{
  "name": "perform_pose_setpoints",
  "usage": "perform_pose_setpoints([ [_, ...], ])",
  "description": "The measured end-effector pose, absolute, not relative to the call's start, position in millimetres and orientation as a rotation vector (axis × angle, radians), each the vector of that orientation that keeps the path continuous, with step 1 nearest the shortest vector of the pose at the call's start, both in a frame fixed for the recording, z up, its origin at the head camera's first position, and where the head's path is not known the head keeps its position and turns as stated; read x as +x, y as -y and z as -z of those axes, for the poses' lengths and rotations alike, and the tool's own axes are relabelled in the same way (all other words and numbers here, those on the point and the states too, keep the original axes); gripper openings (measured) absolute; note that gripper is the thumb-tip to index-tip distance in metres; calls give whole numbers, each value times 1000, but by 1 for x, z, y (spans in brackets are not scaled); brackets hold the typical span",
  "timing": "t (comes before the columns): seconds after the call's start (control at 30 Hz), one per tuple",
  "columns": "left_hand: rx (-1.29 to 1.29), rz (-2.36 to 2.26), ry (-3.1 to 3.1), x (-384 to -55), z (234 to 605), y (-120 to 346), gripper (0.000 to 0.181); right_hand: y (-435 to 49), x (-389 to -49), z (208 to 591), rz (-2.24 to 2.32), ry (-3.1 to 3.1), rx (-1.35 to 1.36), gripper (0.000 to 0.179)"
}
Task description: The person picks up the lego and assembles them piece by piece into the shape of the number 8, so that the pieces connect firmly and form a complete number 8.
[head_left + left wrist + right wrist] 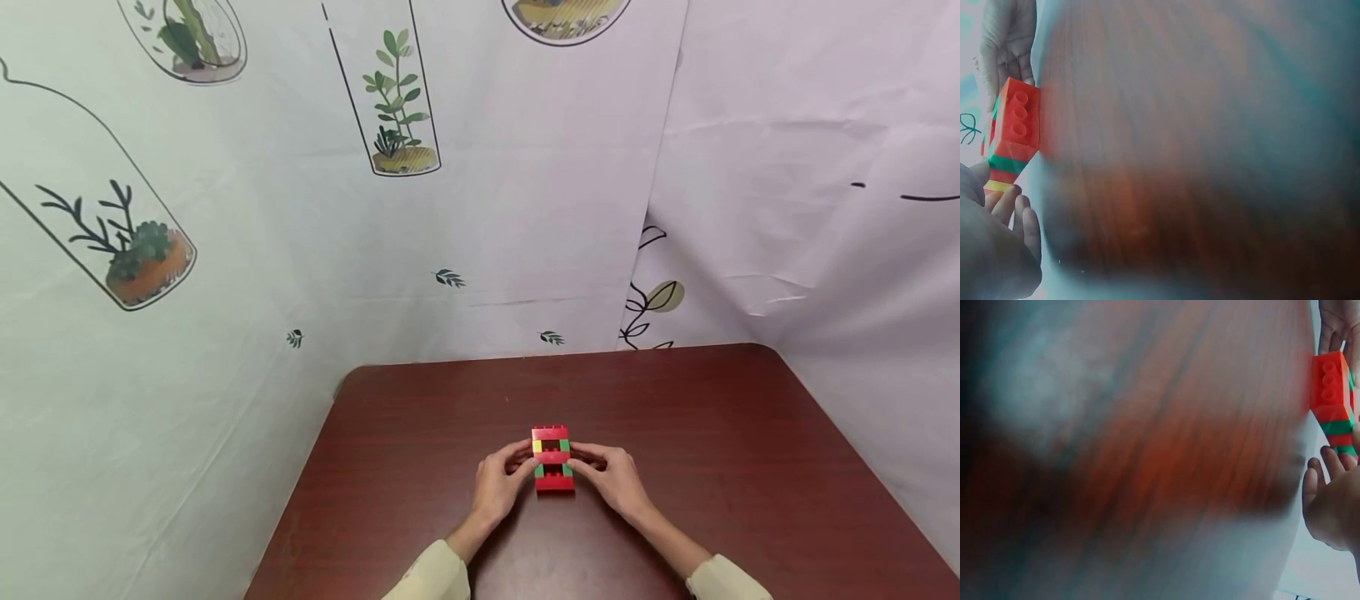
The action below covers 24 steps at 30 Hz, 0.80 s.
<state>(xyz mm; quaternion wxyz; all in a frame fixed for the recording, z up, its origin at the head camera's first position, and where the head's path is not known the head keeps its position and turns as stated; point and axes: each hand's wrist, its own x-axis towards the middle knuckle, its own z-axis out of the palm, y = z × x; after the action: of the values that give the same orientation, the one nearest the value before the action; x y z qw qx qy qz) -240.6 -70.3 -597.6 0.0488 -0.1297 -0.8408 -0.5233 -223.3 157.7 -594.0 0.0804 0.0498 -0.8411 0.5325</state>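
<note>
A small tower of toy building bricks stands near the middle of the table, with red bricks at its bottom, middle and top. Smaller bricks sit between the red layers at both sides: a yellow brick at upper left, green ones elsewhere, with gaps between them. My left hand pinches the tower's left side between thumb and fingers. On the opposite side, my right hand grips it the same way. A red brick face with round studs shows in the left wrist view.
The dark reddish-brown table spreads around both hands. Behind it hangs a pale cloth printed with plants in glass jars, continuing along the left and right sides.
</note>
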Motion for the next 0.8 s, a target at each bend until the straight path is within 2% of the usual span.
perform_pose_setpoints([
  [0.5,-310,1404,2611,-249,605,65,29,-153,-234,598,-1415,2584,134,28],
  [0.8,-272,1409,2590,-252,605,63,27,-156,-240,604,-1500,2523,158,31],
])
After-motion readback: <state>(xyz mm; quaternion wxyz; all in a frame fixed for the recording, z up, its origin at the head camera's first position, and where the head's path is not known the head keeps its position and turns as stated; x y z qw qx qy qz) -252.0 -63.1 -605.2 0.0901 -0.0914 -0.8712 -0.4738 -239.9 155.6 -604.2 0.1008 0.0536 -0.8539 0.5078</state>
